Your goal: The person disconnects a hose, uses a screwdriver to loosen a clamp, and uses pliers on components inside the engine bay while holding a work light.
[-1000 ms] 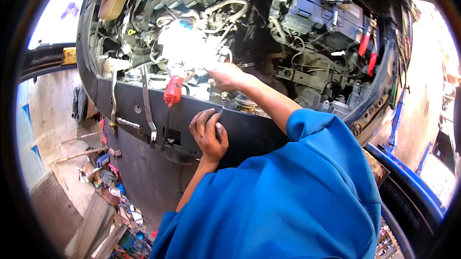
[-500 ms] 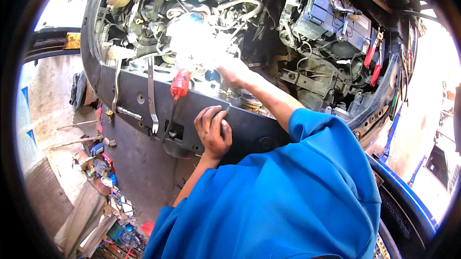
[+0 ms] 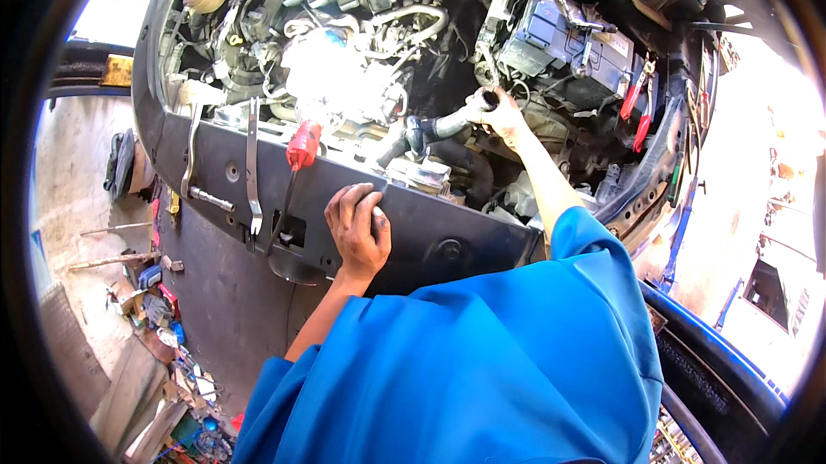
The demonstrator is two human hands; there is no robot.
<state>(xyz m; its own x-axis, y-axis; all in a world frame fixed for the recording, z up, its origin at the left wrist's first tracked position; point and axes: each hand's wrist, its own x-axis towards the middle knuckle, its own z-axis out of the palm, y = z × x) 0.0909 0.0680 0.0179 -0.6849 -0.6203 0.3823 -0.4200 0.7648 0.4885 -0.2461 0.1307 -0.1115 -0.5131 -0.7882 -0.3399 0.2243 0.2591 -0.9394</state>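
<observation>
A dark, branching hose [image 3: 443, 126] lies across the front of the engine bay. My right hand [image 3: 503, 117] grips its right end, thumb and fingers wrapped round the open mouth. The hose's left end runs down near the front panel, where glare and other parts partly hide it. My left hand [image 3: 357, 232] rests against the black front panel [image 3: 409, 240], its fingers loosely curled and nothing visible in them. Left of it, a red-handled screwdriver [image 3: 304, 144] leans over the panel's edge, its shaft pointing down.
A bright lamp glare [image 3: 327, 73] washes out the engine's middle. A flat metal bar [image 3: 253, 163], a wrench [image 3: 193, 141] and a socket extension [image 3: 212, 198] lie on the panel. Red-handled pliers [image 3: 637, 103] hang beside the battery [image 3: 568, 43]. Assorted clutter [image 3: 168, 318] covers the floor at left.
My right hand has moved rightward out of the glare, bringing the hose's end into plain view. My left hand stays against the panel. The view has shifted slightly.
</observation>
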